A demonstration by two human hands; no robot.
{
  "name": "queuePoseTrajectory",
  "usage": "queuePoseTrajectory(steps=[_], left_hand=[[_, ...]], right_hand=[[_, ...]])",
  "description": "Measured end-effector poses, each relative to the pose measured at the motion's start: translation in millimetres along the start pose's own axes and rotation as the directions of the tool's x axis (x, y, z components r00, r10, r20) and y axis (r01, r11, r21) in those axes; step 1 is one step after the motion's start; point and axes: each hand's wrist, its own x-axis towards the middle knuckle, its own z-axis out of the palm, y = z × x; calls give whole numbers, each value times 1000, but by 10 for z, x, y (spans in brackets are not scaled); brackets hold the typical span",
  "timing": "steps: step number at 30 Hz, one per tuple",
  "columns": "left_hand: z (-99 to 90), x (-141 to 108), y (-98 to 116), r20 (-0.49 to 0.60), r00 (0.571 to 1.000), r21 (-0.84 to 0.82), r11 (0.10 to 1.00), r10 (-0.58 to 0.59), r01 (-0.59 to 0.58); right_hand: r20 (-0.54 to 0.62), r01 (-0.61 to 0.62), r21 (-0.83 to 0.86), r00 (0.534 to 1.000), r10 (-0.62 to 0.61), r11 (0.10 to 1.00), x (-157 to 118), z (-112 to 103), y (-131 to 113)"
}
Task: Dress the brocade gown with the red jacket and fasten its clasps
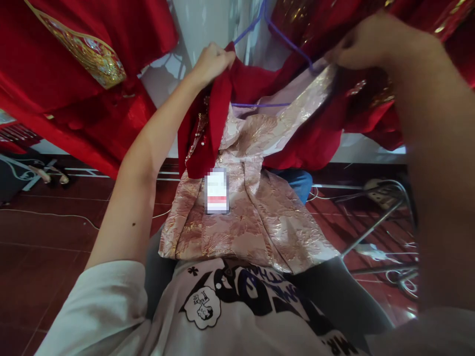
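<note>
From where I stand, the seated person has both arms raised, spreading a pink-and-gold brocade dress and a deep red cloth jacket with pearl-like beaded trim. Both garments are on a thin purple hanger, the dress fanning down over the person's lap with its hem just above the waist. The left hand is closed, pinching the jacket's red shoulder beside the hanger's left slope. The right hand, dim and blurred, looks closed on the upper edge of the dress near the hanger's right end; I cannot tell whether it grips red cloth too. A white rectangular tag with a reddish band lies against the front of the dress, but its writing is blurred into blocks. The person's white printed T-shirt reads "MR." at lower right; the blue and black lettering above is partly cut off by the hem and folds, and a cloud-shaped bubble holds a small line drawing. To the left hangs a red garment with a gold embroidered panel. Tubular metal legs stand at the right on the dark red tiled floor.
</note>
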Motion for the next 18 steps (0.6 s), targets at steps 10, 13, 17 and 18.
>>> queuePoseTrajectory(steps=[10, 13, 17, 18], left_hand=[[-51, -38, -9, -12, 1000, -3, 1000, 7, -7], [-43, -22, -22, -7, 1000, -2, 1000, 18, -18], [-34, -12, -37, -16, 999, 44, 998, 35, -34], [-31, -14, -44, -14, 999, 65, 997, 52, -51]], right_hand=[[70, 67, 85, 995, -73, 994, -156, 339, 89], [-8, 162, 79, 987, -162, 984, -228, 307, 270], [-269, 374, 71, 900, -343, 925, -425, 393, 459], [-310, 360, 96, 897, -316, 928, -484, 450, 499]])
